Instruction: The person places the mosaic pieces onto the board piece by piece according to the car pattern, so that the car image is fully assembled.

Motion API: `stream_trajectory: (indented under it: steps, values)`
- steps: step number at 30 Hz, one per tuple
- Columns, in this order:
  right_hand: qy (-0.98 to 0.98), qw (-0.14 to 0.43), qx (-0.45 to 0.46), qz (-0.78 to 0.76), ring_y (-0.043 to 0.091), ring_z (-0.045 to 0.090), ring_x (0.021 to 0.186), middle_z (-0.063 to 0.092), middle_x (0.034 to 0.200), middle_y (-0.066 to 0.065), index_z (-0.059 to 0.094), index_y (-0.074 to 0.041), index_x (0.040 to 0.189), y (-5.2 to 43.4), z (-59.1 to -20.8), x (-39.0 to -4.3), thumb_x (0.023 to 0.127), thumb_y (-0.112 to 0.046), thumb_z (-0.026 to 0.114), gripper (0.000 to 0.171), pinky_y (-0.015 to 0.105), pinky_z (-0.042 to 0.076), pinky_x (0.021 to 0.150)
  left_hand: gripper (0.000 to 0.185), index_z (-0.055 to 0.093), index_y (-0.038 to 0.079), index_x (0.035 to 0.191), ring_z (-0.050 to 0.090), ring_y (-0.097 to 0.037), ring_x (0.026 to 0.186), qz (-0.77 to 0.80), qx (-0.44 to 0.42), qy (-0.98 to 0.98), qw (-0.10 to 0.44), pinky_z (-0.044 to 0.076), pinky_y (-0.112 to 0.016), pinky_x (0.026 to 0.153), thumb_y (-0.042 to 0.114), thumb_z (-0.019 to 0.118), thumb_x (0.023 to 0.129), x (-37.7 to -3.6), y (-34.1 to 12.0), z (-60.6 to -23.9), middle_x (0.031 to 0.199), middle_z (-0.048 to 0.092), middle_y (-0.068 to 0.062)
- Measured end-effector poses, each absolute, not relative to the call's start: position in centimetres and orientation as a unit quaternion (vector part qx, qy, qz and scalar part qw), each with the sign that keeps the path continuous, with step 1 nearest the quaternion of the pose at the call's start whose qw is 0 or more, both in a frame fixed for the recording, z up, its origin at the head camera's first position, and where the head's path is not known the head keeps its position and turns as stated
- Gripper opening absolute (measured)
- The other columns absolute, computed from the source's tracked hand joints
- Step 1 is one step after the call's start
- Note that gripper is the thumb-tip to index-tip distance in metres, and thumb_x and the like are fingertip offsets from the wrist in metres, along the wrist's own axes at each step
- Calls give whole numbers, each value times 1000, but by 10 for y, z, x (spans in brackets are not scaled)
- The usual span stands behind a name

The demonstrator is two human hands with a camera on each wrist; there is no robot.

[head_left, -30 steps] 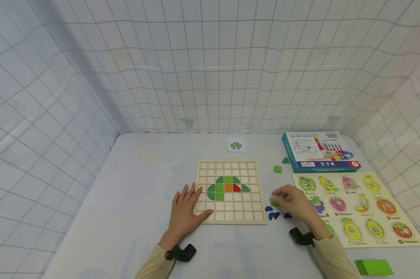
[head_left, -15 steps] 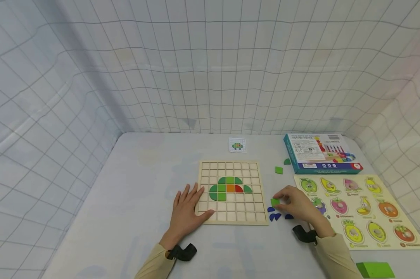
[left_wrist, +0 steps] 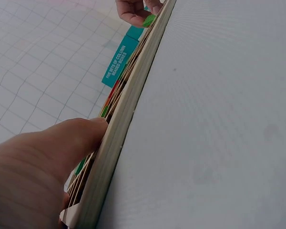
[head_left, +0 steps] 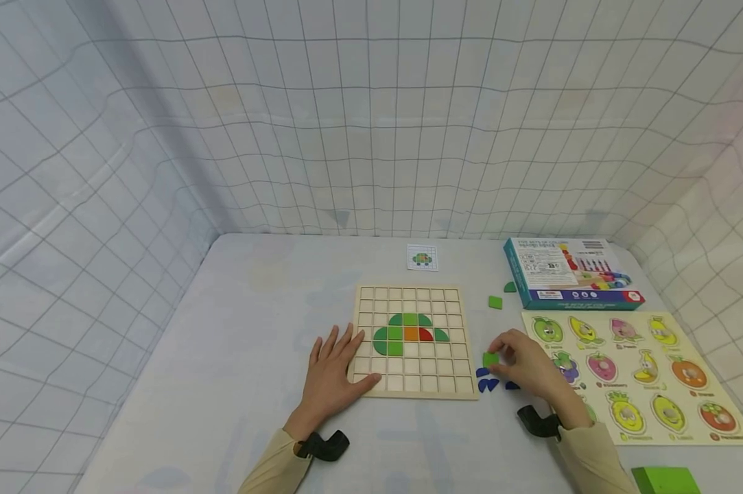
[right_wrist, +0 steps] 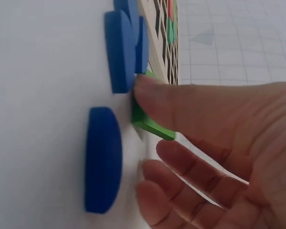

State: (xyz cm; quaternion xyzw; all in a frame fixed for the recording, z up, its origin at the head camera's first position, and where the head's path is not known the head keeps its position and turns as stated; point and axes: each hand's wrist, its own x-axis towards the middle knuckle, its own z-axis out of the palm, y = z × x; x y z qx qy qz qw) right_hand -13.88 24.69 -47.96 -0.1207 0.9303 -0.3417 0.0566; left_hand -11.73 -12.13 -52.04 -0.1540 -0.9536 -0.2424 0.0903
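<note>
From my head camera, my left hand point(head_left: 333, 374) is lying flat, steadying the grid board point(head_left: 412, 341), partly filled with many cells bare. At my right wrist, my right hand point(right_wrist: 219, 152) is pinching a green square tile point(right_wrist: 150, 123) beside blue semicircles point(right_wrist: 104, 160).

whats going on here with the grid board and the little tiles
A person is working at a wooden grid board that holds a partly built picture in green, orange and red tiles. The left hand rests flat on the board's left edge. The right hand pinches a green square tile just right of the board, above a few blue pieces on the table. A small pattern card lies behind the board.
</note>
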Motion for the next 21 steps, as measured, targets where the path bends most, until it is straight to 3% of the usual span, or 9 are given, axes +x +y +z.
stream_trajectory:
  steps: [9,15,21]
  values:
    - [925,5,-116,-363,15,49,64,54,70,-4,63,-13,85,242,-478,-135,79,-3,75,16,25,42,54,80,42,17,146,15,-29,141,-240,-159,-953,93,5,-50,110,60,62,81,-117,-122,-522,152,30,-6]
    - [917,-70,-139,-367,13,49,66,54,76,-4,66,-10,95,221,-477,-142,81,-1,73,19,25,43,57,79,42,17,145,16,-29,141,-241,-162,-952,96,6,-51,110,59,62,82,-116,-122,-521,152,30,-7]
    - [893,-71,-190,-401,12,49,67,54,78,-5,66,-7,96,193,-475,-152,80,1,73,20,24,44,58,78,43,15,145,17,-31,141,-241,-166,-951,101,8,-52,110,57,62,82,-116,-121,-520,151,31,-9]
